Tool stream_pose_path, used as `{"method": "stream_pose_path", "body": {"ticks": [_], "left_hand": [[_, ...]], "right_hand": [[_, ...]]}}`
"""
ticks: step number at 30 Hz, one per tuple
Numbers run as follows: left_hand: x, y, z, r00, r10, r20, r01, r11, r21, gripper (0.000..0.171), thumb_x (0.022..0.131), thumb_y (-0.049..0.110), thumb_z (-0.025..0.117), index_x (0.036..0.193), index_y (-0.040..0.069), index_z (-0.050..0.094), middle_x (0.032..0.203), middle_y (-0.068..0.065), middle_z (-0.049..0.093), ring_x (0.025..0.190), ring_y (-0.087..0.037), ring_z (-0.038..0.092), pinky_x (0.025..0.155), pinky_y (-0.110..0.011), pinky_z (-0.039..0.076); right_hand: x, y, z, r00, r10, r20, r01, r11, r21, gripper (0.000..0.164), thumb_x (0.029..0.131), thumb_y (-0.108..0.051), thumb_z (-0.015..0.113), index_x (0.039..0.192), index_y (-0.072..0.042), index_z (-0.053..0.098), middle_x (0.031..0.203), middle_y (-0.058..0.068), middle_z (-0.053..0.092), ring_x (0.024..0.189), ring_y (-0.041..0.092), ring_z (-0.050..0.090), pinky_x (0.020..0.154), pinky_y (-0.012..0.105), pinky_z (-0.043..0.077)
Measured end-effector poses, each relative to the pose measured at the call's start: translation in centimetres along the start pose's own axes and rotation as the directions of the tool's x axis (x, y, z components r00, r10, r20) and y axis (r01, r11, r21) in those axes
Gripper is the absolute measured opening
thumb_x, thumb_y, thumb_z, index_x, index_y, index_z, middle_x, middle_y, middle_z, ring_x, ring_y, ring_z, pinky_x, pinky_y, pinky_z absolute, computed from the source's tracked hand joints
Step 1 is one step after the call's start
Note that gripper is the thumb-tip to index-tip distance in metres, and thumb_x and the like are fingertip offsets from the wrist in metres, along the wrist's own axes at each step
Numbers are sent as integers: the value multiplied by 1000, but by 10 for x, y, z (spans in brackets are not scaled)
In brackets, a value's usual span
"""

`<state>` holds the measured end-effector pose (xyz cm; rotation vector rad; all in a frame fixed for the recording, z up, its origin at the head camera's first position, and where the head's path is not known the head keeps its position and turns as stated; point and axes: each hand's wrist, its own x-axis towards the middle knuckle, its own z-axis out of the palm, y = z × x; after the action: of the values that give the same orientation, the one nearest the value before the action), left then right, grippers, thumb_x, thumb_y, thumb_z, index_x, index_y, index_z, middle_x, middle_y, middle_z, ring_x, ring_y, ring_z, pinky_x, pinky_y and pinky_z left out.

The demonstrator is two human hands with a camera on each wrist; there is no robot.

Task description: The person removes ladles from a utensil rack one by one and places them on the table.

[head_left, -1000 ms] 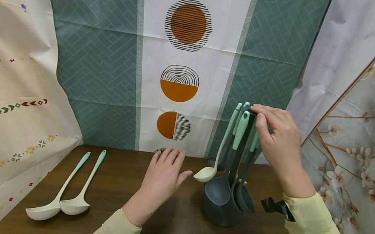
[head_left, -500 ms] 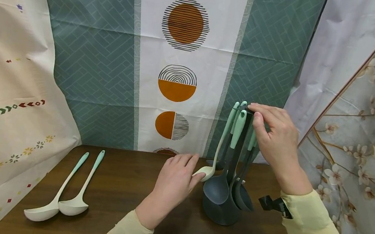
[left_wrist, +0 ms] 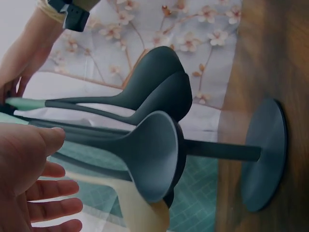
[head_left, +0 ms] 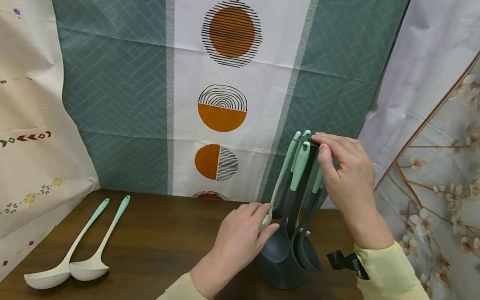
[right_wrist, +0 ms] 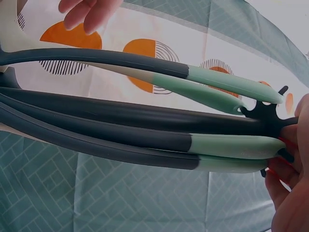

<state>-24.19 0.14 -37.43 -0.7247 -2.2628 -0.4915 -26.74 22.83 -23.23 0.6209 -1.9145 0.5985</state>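
A dark utensil stand (head_left: 280,276) holds several hanging utensils with mint handles. My right hand (head_left: 346,178) grips its top at the hooks (right_wrist: 265,116). Beside the hanging cream ladle (head_left: 276,191) is my left hand (head_left: 241,238), which covers most of the ladle's bowl in the head view. Its fingers (left_wrist: 55,189) are spread in the left wrist view, with nothing held; whether they touch the ladle I cannot tell. A dark grey ladle (left_wrist: 157,150) hangs in front, and more dark utensils (left_wrist: 157,82) hang behind it.
Two cream ladles (head_left: 51,276) with mint handles lie side by side on the left of the brown wooden table (head_left: 163,238). A teal and white patterned cloth (head_left: 121,87) hangs behind. Floral fabric (head_left: 446,187) hangs at the right.
My left hand has moved right, from over the table to the cream ladle on the stand. The right hand stays at the stand's top. The head view has shifted slightly.
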Motion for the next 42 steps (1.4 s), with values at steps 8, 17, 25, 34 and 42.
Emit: {"method": "stream_pose_path", "body": {"ticks": [8, 17, 25, 34, 42], "left_hand": [[6, 10, 10, 1000, 4, -30, -4, 1000, 4, 45, 104, 43, 79, 135, 11, 75, 124, -4, 77, 111, -23, 73, 90, -37, 62], [10, 16, 19, 998, -4, -59, 3, 1000, -18, 41, 104, 42, 80, 131, 11, 76, 120, -3, 78, 102, -21, 73, 84, -34, 62], [13, 18, 25, 998, -17, -66, 14, 998, -53, 35, 104, 38, 80, 126, 11, 77, 110, -1, 79, 91, -18, 73, 74, -31, 62], [17, 20, 33, 997, -57, -50, 50, 991, -128, 29, 104, 32, 81, 122, 10, 77, 103, 0, 80, 84, -15, 72, 68, -26, 58], [18, 19, 40, 994, -100, -50, 90, 980, -176, 23, 103, 30, 83, 116, 12, 79, 92, 2, 77, 75, -11, 68, 61, -21, 52]], "right_hand": [[0, 0, 1, 1000, -2, -4, 2, 1000, -5, 36, 113, -25, 54, 134, -12, 81, 135, 4, 77, 126, 32, 65, 102, 55, 50], [0, 1, 1, 1000, -5, -6, 5, 1000, 7, 36, 114, -25, 53, 134, -13, 80, 136, 3, 77, 126, 33, 65, 100, 54, 50], [0, -1, 2, 1000, 9, -19, -9, 1000, -5, 36, 114, -26, 54, 132, -13, 82, 134, 1, 78, 124, 31, 66, 99, 54, 51], [-1, -1, 2, 1000, 10, -23, -10, 1000, -3, 35, 114, -26, 54, 132, -14, 82, 134, 1, 78, 124, 31, 66, 99, 54, 51], [-1, 0, 3, 1000, 9, -26, -9, 1000, -13, 36, 113, -27, 54, 131, -14, 82, 134, 0, 78, 124, 31, 66, 98, 53, 51]]}}
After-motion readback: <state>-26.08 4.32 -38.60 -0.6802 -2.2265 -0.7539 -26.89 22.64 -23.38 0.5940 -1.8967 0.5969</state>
